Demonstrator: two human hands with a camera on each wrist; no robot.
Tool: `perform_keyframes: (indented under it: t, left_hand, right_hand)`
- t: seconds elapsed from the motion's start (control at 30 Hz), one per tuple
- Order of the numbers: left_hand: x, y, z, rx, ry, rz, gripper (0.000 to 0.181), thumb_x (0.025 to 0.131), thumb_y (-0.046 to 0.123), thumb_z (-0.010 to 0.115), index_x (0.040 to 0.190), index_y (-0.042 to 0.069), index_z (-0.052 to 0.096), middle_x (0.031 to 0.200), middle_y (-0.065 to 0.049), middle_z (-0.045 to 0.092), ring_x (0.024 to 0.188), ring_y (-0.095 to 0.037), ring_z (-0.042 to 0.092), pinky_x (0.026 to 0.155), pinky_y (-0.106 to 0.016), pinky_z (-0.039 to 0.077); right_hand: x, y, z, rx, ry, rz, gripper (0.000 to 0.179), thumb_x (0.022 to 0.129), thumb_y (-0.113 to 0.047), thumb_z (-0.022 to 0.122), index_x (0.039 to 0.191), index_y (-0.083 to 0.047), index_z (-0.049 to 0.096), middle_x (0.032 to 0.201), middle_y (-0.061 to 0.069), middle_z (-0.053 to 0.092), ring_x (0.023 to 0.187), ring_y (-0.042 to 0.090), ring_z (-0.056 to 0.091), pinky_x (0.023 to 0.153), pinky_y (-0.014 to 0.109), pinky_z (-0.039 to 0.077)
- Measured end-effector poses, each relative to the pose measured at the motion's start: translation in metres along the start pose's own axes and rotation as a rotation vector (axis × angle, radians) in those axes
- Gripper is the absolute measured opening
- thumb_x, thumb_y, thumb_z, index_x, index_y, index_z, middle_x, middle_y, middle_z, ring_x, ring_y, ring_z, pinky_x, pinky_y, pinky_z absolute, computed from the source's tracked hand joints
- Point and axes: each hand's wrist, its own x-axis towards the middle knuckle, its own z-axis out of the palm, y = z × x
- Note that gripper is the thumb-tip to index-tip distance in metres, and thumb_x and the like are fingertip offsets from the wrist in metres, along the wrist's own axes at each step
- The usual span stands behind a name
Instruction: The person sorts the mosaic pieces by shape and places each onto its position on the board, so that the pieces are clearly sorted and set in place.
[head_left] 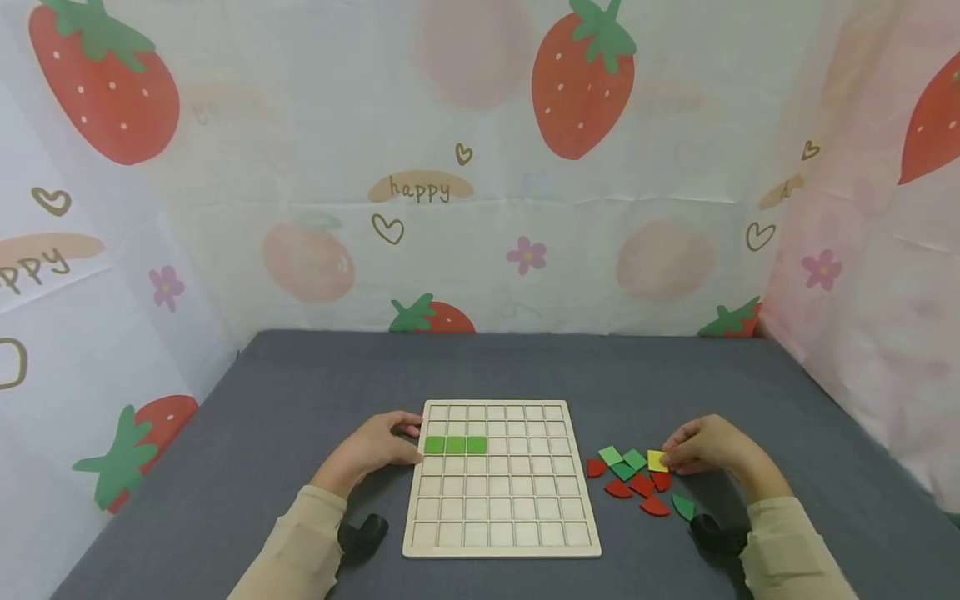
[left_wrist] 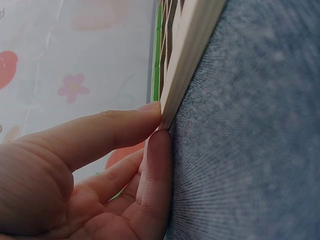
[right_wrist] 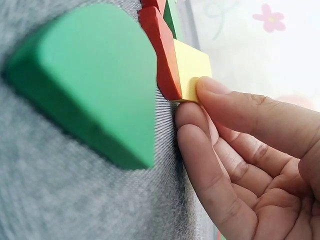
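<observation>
So, 1 ylw sq (head_left: pixel 657 460) pinched, 3 grn sqs (head_left: pixel 455 445) on brd (head_left: pixel 524 508)

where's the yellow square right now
In the head view, the yellow square is to the right of the board, pinched by the right hand, with a green square just left and a red piece just below it.
</observation>
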Motion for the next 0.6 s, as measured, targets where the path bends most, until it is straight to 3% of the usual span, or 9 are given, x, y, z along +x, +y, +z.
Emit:
perform_keyframes:
  t: [0.6]
  left_hand:
    - [0.003, -0.004, 0.0, -0.003, 0.005, 0.006, 0.061, 0.08, -0.005, 0.073, 0.137, -0.004, 0.053, 0.117, -0.016, 0.057, 0.09, -0.018, 0.06, 0.079, -0.033, 0.055]
  right_hand:
    - [-0.001, -0.01, 0.004, 0.079, 0.067, -0.001, 0.016, 0.086, -0.006, 0.075, 0.095, 0.008, 0.073, 0.077, 0.003, 0.073, 0.07, 0.013, 0.07, 0.067, 0.029, 0.06]
